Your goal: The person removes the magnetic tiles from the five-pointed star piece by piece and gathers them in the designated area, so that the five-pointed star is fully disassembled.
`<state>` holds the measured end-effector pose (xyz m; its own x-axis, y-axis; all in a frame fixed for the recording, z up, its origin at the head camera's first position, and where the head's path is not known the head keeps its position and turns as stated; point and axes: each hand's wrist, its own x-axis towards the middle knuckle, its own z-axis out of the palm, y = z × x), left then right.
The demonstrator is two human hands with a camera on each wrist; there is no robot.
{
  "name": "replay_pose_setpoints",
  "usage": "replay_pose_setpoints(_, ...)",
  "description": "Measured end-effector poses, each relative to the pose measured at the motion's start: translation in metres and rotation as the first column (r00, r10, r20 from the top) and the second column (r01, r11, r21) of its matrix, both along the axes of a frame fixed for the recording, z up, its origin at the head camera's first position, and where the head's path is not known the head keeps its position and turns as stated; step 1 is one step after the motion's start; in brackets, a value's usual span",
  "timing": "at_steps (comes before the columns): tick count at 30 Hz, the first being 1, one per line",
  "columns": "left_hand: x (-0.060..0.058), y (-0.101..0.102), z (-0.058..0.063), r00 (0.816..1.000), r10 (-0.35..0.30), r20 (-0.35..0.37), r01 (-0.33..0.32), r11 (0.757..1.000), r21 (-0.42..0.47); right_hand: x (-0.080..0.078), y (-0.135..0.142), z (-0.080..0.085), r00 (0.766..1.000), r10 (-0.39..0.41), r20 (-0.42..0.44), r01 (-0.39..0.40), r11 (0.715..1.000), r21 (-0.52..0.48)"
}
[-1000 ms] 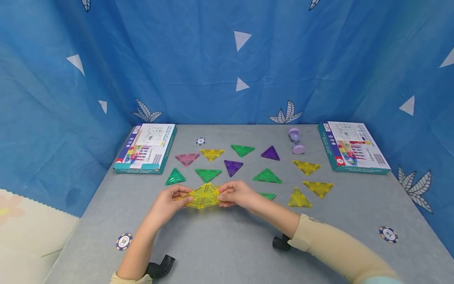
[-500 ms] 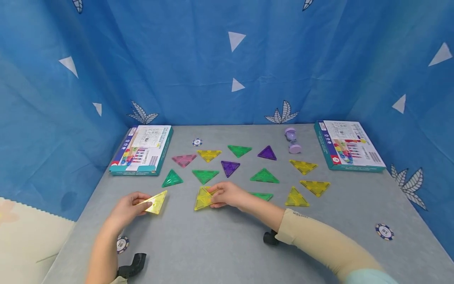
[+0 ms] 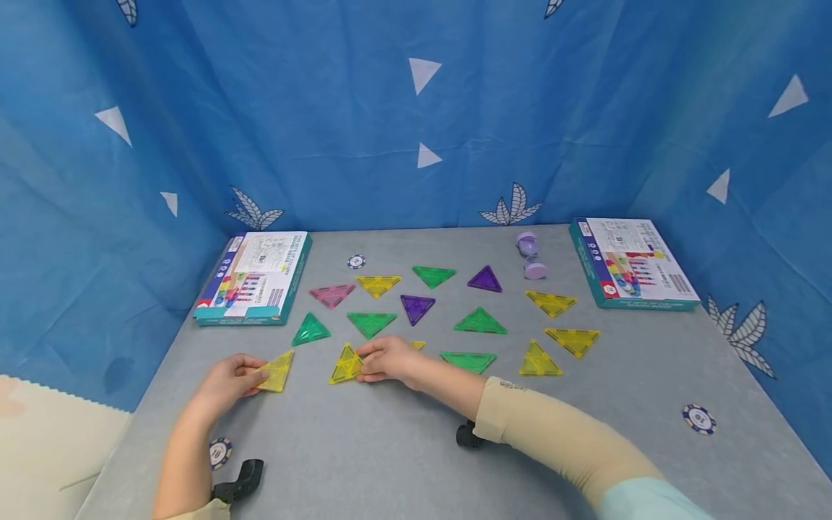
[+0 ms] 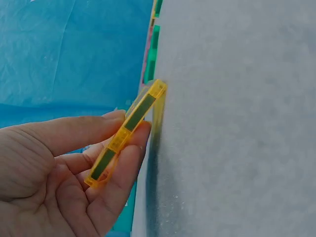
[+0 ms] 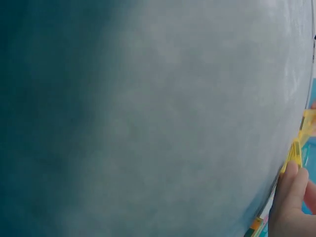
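Observation:
My left hand [image 3: 229,384] pinches a yellow triangular magnetic tile [image 3: 277,371] between thumb and fingers, tilted with one tip close over the table. Its edge with dark magnet strips faces the left wrist view, where the left hand [image 4: 74,173] grips it from the left. My right hand [image 3: 386,359] pinches the right corner of a second yellow triangular tile [image 3: 346,365], low at the table. Only fingers of the right hand [image 5: 291,197] show in the right wrist view, at that tile [image 5: 295,154]. Another yellow tile [image 3: 419,344] is mostly hidden behind the right hand.
Green tiles [image 3: 372,322], purple tiles [image 3: 417,308], a pink tile [image 3: 332,295] and more yellow tiles [image 3: 573,340] lie spread behind and to the right. Boxes stand at the left [image 3: 253,278] and right [image 3: 633,263]. A purple hourglass [image 3: 531,256] and poker chips [image 3: 699,419] are about.
The hands, earlier together holding yellow tiles, have parted; the left carried one tile left. The right hand has since moved slightly left with its tile, uncovering another yellow tile behind it.

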<state>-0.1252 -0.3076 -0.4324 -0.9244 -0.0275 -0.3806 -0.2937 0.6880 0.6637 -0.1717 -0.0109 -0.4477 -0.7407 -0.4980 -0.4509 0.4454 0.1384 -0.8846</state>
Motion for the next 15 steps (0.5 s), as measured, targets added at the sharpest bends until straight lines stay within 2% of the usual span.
replay_pose_setpoints(7,0.003,0.004,0.004,1.000,-0.015,-0.013,0.013,0.984,-0.178,0.010,0.019,0.004,0.997,0.037,-0.061,-0.037,0.999,0.006)
replay_pose_setpoints(11,0.004,0.008,0.008,1.000,-0.014,0.004,0.015,0.970,-0.243,0.014,0.045,0.009,0.995,0.065,-0.081,-0.069,0.997,-0.036)
replay_pose_setpoints(15,0.001,0.015,0.015,0.999,0.004,0.033,0.007,0.946,-0.325,0.015,0.078,0.021,0.993,0.062,-0.097,-0.070,0.995,-0.078)
